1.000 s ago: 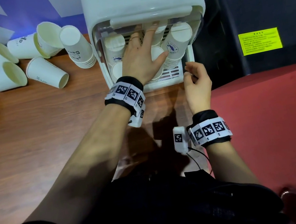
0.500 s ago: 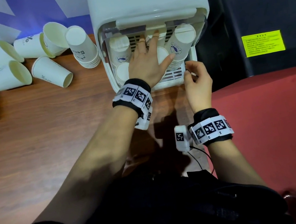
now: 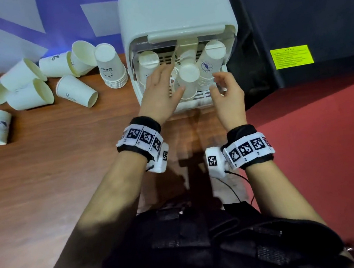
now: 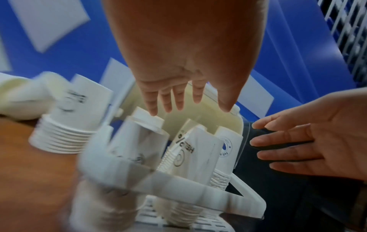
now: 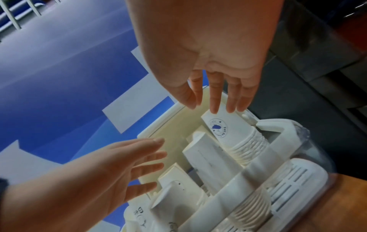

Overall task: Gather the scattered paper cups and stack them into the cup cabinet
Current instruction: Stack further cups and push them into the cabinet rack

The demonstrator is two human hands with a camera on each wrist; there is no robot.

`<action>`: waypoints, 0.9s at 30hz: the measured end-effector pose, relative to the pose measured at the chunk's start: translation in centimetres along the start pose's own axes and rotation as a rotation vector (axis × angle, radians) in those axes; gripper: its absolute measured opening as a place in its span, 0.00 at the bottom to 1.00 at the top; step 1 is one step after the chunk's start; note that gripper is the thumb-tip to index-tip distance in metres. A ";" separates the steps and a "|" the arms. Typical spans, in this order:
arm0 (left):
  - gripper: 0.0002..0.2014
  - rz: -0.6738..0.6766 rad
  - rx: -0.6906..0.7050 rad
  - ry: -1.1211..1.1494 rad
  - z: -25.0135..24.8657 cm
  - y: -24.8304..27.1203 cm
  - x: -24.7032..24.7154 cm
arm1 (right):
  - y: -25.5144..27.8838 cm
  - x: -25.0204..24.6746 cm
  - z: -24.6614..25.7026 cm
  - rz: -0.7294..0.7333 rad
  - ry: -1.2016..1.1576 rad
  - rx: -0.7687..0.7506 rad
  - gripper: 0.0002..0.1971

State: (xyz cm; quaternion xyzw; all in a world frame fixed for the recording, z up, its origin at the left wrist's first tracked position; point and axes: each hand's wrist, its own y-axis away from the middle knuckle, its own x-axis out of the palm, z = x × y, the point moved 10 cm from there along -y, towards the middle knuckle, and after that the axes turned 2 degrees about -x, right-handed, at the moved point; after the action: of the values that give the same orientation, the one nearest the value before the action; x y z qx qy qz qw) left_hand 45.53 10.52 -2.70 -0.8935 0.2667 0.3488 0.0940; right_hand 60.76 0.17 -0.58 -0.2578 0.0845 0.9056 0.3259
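Both hands hover with fingers spread and grasp nothing: the left hand (image 3: pixel 160 90) at the cup cabinet's (image 3: pixel 175 7) open front, the right hand (image 3: pixel 226 96) just beside its right edge. Upside-down cup stacks (image 3: pixel 189 79) stand inside. Loose paper cups (image 3: pixel 77 93) lie scattered on the desk (image 3: pixel 40 177), near another stack (image 3: pixel 110 65).
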 end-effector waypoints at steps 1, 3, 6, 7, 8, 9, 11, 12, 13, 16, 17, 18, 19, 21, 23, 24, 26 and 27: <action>0.29 -0.024 0.001 0.011 0.4 1.2 -0.9 | 0.4 0.4 0.6 0.014 0.005 -0.011 0.15; 0.27 -0.068 -0.015 0.036 1.3 3.5 -2.8 | 1.2 1.3 1.8 0.040 0.006 -0.017 0.15; 0.26 -0.118 -0.081 0.073 3.6 6.5 -5.5 | 2.9 3.4 3.7 0.091 -0.007 -0.023 0.16; 0.26 -0.125 -0.099 0.070 4.4 7.4 -6.3 | 3.6 4.3 4.4 0.109 -0.018 -0.028 0.16; 0.27 -0.128 -0.118 0.064 5.2 8.2 -7.2 | 4.3 5.3 5.1 0.130 -0.026 -0.036 0.16; 0.27 -0.133 -0.142 0.065 6.2 8.9 -8.1 | 4.9 6.5 5.8 0.151 -0.029 -0.045 0.16; 0.27 -0.148 -0.188 0.069 8.0 10.5 -10.1 | 6.2 8.9 7.2 0.186 -0.021 -0.057 0.16; 0.27 -0.157 -0.196 0.066 8.8 11.3 -11.2 | 6.8 10.1 7.9 0.201 -0.019 -0.055 0.16; 0.26 -0.165 -0.196 0.058 9.7 12.1 -12.2 | 7.5 11.4 8.6 0.214 -0.016 -0.051 0.16; 0.25 -0.158 -0.203 0.023 12.7 14.4 -15.2 | 9.8 15.5 10.9 0.268 -0.012 -0.049 0.16; 0.24 -0.152 -0.205 0.012 13.5 14.8 -15.8 | 10.4 16.5 11.3 0.281 -0.011 -0.048 0.16; 0.24 -0.151 -0.210 0.004 14.4 15.4 -16.9 | 11.1 17.8 12.0 0.293 -0.009 -0.055 0.17; 0.24 -0.153 -0.215 -0.002 15.4 16.0 -17.9 | 11.8 19.1 12.7 0.303 -0.002 -0.064 0.17; 0.23 -0.161 -0.229 -0.004 17.3 17.1 -20.1 | 13.2 21.7 14.1 0.325 0.020 -0.077 0.17; 0.23 -0.169 -0.242 0.005 19.2 17.9 -22.0 | 14.4 24.1 15.2 0.349 0.021 -0.065 0.17; 0.23 -0.169 -0.248 0.010 20.1 18.3 -22.9 | 14.9 25.2 15.6 0.359 0.016 -0.059 0.17; 0.23 -0.167 -0.256 0.020 21.8 18.7 -24.4 | 15.8 27.4 16.5 0.371 0.009 -0.050 0.17; 0.23 -0.165 -0.258 0.022 22.7 18.8 -25.1 | 16.2 28.4 16.8 0.374 0.011 -0.045 0.17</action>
State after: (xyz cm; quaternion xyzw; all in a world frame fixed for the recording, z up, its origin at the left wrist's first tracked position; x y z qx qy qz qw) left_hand 6.93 13.03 -2.23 -0.9209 0.1463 0.3614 0.0038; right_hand 24.98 8.59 -1.35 -0.2496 0.1123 0.9507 0.1456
